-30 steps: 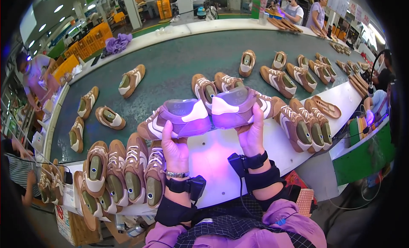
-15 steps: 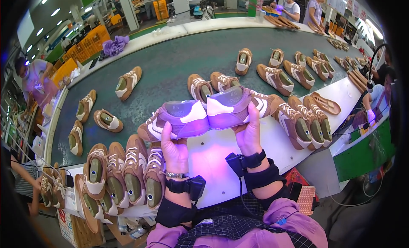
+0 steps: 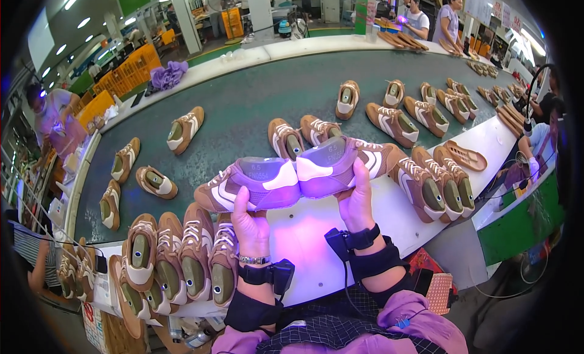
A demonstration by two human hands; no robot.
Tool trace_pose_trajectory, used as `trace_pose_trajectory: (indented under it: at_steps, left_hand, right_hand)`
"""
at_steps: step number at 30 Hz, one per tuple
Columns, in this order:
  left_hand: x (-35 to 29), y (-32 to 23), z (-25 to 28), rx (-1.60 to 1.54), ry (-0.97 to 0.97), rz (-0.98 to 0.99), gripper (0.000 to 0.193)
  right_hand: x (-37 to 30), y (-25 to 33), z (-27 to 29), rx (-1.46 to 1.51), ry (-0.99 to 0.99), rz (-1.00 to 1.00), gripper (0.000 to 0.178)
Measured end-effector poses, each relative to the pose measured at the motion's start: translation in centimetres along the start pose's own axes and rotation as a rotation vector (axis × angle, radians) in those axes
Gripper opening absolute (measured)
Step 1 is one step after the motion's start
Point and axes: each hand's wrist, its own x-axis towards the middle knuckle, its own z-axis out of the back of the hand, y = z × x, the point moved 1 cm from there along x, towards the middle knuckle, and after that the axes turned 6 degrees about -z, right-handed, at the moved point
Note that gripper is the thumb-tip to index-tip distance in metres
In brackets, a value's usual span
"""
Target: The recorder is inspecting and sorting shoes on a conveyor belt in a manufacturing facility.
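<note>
Holds left hand (image 3: pixel 251 227) and right hand (image 3: pixel 356 206) out in front, a little apart, palms turned up, gripping with both and with most fingers hidden from view. Has left thumb (image 3: pixel 242 199) and right thumb (image 3: pixel 362 175) pointing up on the outer sides. Extends left forearm (image 3: pixel 258 290) almost straight forward and slants right forearm (image 3: pixel 384 280) inward, with inner wrists facing upward.

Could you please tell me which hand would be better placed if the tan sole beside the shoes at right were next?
Probably the right hand: it is nearer the sole than the left hand. Each holds a shoe, so the right would first need freeing.
</note>
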Motion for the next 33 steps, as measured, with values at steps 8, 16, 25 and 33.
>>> trace_pose_trajectory:
  at_steps: [8, 16, 25, 33]
  left_hand:
    - [0.1, -0.5, 0.0, 0.126, 0.070, -0.067, 0.044]
    - [-0.6, 1.4, 0.2, -0.079, 0.146, 0.147, 0.042]
    - [-5.7, -4.4, -0.8, -0.092, 0.089, 0.505, 0.048]
    - [8.3, -16.6, 0.2, 0.191, 0.002, -0.019, 0.046]
  right_hand:
    - [0.0, 0.8, -0.1, -0.103, -0.003, 0.072, 0.047]
    - [0.3, -0.1, 0.4, 0.131, 0.088, -0.068, 0.046]
    - [-0.3, -0.7, 0.6, 0.179, 0.213, -0.248, 0.051]
    - [0.1, -2.2, 1.9, 0.199, 0.232, -0.367, 0.053]
